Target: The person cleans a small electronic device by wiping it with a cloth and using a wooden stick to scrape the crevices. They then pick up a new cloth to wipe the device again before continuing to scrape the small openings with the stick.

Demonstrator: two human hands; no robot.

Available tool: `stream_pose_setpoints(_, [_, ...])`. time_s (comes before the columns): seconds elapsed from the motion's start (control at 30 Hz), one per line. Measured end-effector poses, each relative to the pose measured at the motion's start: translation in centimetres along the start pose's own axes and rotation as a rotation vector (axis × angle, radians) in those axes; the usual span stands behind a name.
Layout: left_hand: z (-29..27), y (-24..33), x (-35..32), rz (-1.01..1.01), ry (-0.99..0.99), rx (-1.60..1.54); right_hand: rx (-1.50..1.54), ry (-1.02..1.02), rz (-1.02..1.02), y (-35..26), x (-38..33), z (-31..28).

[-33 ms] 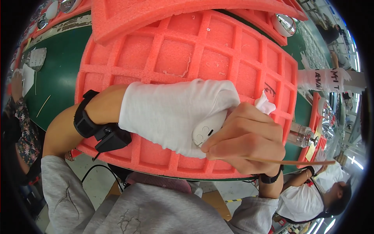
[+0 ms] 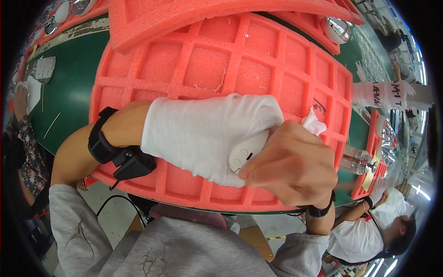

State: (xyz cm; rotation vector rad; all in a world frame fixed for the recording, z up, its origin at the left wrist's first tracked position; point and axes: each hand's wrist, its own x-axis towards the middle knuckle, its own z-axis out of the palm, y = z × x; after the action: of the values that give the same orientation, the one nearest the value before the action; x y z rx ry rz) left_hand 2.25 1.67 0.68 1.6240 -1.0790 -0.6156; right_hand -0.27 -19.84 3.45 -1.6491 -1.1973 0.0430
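My left hand wears a white cloth glove and is closed around a smooth white rounded device. Two round outlines and a small dark slot mark the device's face; its far part is hidden by glove and fingers. My bare right hand is pinched at the near right edge of the device, fingertips against its rim. A thin wooden stick is in that pinch, its long end smeared by motion. Both hands are above a pink foam tray with square pockets.
Another pink foam piece overlaps the tray's far side. A crumpled white scrap lies on the tray's right. Beyond that are a clear pump bottle and a wrapped post. A thin stick rests on the green table. Other people sit at both sides.
My right hand has turned slightly at the fingers, and the stick's long end, sharp before, is now blurred. My left hand and the device have stayed in place.
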Motion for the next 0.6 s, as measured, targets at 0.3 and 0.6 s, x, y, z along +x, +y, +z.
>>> stream_pose_setpoints(0.3, [0.3,-0.5,-0.1,0.064,0.013,0.102,0.155,0.196,0.166,-0.8,-0.7,1.0])
stream_pose_setpoints(0.6, [-0.5,0.7,-0.1,0.016,0.014,0.058,0.105,0.271,0.262,-1.2,-0.8,1.6])
